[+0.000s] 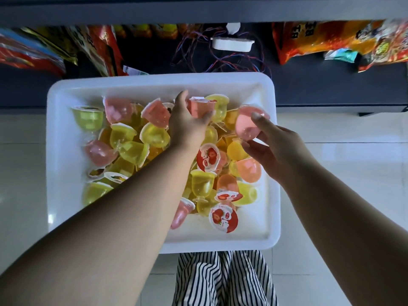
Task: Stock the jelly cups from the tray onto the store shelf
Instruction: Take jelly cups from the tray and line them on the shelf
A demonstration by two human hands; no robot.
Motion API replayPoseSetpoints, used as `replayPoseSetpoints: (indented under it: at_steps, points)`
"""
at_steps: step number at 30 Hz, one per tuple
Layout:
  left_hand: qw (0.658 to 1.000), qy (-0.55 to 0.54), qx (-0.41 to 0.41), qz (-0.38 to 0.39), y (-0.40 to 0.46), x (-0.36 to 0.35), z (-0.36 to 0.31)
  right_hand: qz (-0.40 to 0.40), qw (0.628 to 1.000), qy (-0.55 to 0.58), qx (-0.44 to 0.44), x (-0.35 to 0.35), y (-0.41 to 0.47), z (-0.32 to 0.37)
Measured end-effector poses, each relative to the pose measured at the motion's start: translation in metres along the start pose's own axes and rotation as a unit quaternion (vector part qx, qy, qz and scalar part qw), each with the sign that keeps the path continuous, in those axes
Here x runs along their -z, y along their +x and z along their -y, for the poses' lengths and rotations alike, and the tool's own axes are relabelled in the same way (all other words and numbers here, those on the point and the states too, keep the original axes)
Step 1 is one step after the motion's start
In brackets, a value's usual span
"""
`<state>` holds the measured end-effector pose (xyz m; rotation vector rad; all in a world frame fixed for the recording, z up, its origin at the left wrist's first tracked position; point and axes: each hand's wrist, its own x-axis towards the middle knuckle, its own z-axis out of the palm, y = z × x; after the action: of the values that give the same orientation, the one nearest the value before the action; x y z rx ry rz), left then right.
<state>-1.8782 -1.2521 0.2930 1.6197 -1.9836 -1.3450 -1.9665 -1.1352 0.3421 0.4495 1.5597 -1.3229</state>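
Observation:
A white tray [66, 89] sits below me, heaped with several pink, yellow and orange jelly cups [134, 142]. My left hand [187, 122] reaches over the far middle of the heap and grips a pink jelly cup [199, 107] between thumb and fingers. My right hand [273, 146] is at the tray's right side and pinches another pink jelly cup [246, 124], its domed bottom turned toward me. The dark store shelf [309, 85] lies just beyond the tray's far edge.
Snack bags [320, 40] lie on the shelf at the right and more bags [44, 49] at the left. A small white box [231, 44] with tangled wires sits at the shelf's middle. Pale floor tiles flank the tray; striped trousers [223, 279] show below it.

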Motion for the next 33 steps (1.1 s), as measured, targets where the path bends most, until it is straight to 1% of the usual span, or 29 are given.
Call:
replayPoseSetpoints:
  at_steps: [3,5,7,9,11,15,17,22,25,28,31,33]
  points:
    - [0.998,-0.056,0.017,0.018,-0.009,0.021,-0.02,0.014,1.0,0.012,-0.002,-0.001,-0.016,0.01]
    - [0.991,-0.113,0.044,0.058,-0.02,0.043,-0.042,0.027,0.999,0.016,0.011,-0.004,-0.036,0.027]
    - [0.982,-0.156,0.059,0.093,-0.033,0.067,-0.071,0.039,0.999,0.023,0.029,-0.01,-0.06,0.051]
    - [0.981,-0.157,0.055,0.103,-0.046,0.094,-0.105,0.049,0.997,0.021,0.054,-0.018,-0.092,0.082]
    - [0.974,-0.19,0.049,0.114,-0.055,0.122,-0.141,0.056,0.994,0.015,0.089,-0.024,-0.125,0.116]
    - [0.967,-0.211,-0.016,0.141,-0.065,0.173,-0.217,0.102,0.981,0.007,0.167,-0.033,-0.197,0.177]
    - [0.956,-0.238,-0.058,0.161,-0.074,0.192,-0.259,0.118,0.97,0.0,0.215,-0.033,-0.231,0.205]
    - [0.927,-0.276,-0.162,0.196,-0.115,0.23,-0.366,0.13,0.928,-0.04,0.348,-0.019,-0.32,0.273]
    - [0.913,-0.287,-0.22,0.192,-0.143,0.246,-0.421,0.152,0.897,-0.028,0.413,-0.002,-0.369,0.31]
    - [0.894,-0.296,-0.278,0.187,-0.167,0.255,-0.469,0.165,0.871,-0.044,0.461,0.017,-0.402,0.344]
    - [0.879,-0.307,-0.324,0.17,-0.193,0.247,-0.518,0.183,0.844,-0.058,0.501,0.045,-0.428,0.377]
    - [0.875,-0.308,-0.346,0.144,-0.209,0.225,-0.549,0.201,0.828,-0.07,0.519,0.072,-0.439,0.4]
